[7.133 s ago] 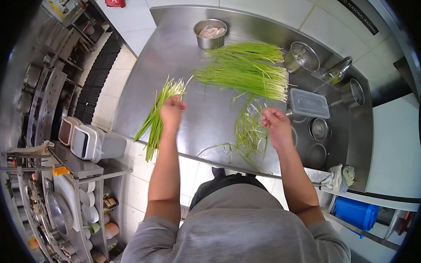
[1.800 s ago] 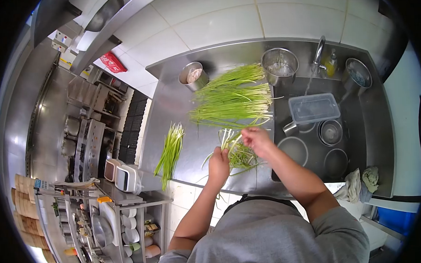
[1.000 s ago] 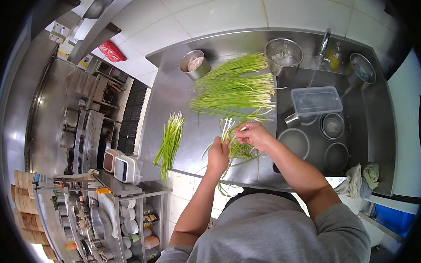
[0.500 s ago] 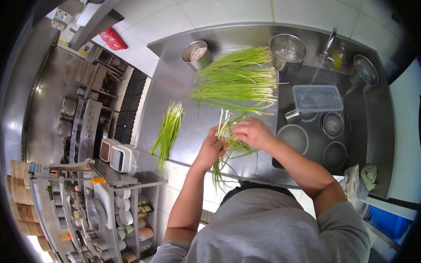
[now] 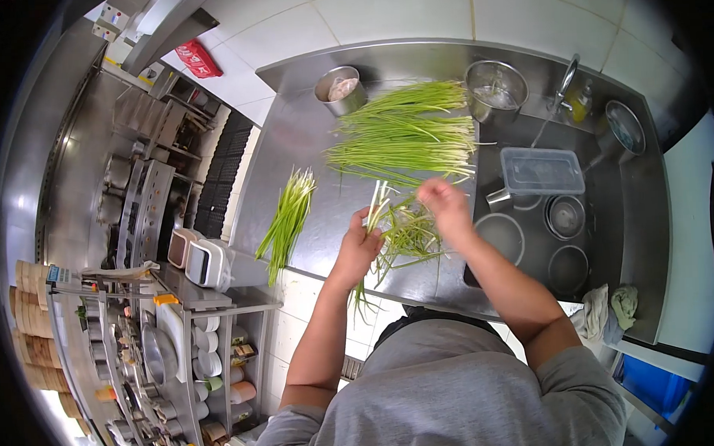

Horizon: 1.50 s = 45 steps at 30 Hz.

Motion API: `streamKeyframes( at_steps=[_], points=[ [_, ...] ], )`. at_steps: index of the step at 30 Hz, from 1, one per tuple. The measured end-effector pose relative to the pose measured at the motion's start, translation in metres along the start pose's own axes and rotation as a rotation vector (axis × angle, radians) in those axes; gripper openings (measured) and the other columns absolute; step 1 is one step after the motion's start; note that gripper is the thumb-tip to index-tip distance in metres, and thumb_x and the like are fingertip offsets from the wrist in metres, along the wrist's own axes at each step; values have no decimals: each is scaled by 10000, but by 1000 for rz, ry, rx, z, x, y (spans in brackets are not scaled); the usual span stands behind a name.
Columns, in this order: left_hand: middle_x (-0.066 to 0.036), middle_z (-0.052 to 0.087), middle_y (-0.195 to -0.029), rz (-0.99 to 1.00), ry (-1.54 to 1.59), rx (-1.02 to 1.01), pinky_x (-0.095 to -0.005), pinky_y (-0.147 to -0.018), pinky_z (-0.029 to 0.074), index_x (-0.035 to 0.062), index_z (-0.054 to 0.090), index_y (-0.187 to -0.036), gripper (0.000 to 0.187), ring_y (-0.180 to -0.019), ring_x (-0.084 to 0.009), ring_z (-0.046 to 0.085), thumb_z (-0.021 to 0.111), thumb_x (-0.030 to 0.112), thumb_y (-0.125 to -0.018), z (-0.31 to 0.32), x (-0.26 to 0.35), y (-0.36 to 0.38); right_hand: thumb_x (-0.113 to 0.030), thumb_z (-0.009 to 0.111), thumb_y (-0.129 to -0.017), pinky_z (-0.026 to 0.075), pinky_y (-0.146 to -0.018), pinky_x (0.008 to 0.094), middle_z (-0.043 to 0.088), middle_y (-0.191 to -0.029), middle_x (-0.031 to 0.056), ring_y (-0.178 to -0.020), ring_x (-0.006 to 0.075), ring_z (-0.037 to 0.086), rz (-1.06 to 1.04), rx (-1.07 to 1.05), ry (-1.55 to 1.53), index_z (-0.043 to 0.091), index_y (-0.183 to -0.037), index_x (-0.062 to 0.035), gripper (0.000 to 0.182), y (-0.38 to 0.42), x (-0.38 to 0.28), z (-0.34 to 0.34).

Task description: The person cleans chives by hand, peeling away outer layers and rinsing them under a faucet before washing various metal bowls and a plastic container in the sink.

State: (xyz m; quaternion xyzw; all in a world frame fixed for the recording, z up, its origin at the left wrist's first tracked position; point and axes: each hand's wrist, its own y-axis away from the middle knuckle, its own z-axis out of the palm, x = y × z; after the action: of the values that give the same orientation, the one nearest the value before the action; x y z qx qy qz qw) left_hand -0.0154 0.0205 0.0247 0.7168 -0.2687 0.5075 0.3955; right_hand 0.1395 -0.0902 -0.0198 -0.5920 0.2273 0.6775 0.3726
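My left hand is closed round a small bunch of thin spring onions, white ends up and green tips hanging past the counter's front edge. My right hand, smeared by motion, is just right of the bunch, over the steel counter; its fingers are too blurred to read. Between the hands lies a loose heap of green and pale trimmings. Beyond them a large pile of spring onions is spread with its white ends to the right. A neat separate bundle rests on the left.
A steel pot with something pale inside stands at the back left. Another pot sits near the running tap. The sink at right holds a clear plastic container and several round vessels. Cloths hang at its front.
My right hand has pulled away from the bunch, up and to the right, exposing the trimmings. My left hand keeps its hold in nearly the same place.
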Motion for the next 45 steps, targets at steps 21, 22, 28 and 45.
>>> streamKeyframes(
  at_steps=[21, 22, 28, 45],
  points=[
    [6, 466, -692, 13, 86, 24, -175, -493, 317, 106, 329, -1298, 393, -570, -43, 392, 450, 57, -928, -11, 13, 0, -51, 624, -774, 446, -685, 370, 583, -777, 107, -734, 280, 555, -238, 71, 321, 578, -804, -29, 59, -17, -4, -7],
    [14, 460, -700, 13, 92, 25, -173, -500, 325, 107, 335, -1294, 387, -587, -43, 406, 451, 54, -928, -20, 11, 2, -34, 625, -774, 449, -678, 342, 587, -771, 97, -730, 243, 558, -238, 81, 336, 577, -799, -21, 55, -23, -1, -14],
    [6, 453, -664, 59, 143, 140, -176, -474, 287, 108, 344, -1293, 392, -531, -43, 352, 448, 45, -921, -40, 12, 4, -107, 636, -775, 463, -699, 369, 614, -786, 130, -774, 303, 578, -125, -217, 752, 609, -799, -16, 98, -28, 64, -52],
    [-1, 498, -744, 122, -84, 63, -186, -575, 351, 40, 296, -1338, 467, -636, -54, 416, 475, 50, -906, -7, -1, 15, -176, 638, -849, 423, -582, 227, 567, -697, 10, -614, 85, 507, 493, -134, -547, 607, -845, -34, 146, -28, 23, -1]
  ],
)
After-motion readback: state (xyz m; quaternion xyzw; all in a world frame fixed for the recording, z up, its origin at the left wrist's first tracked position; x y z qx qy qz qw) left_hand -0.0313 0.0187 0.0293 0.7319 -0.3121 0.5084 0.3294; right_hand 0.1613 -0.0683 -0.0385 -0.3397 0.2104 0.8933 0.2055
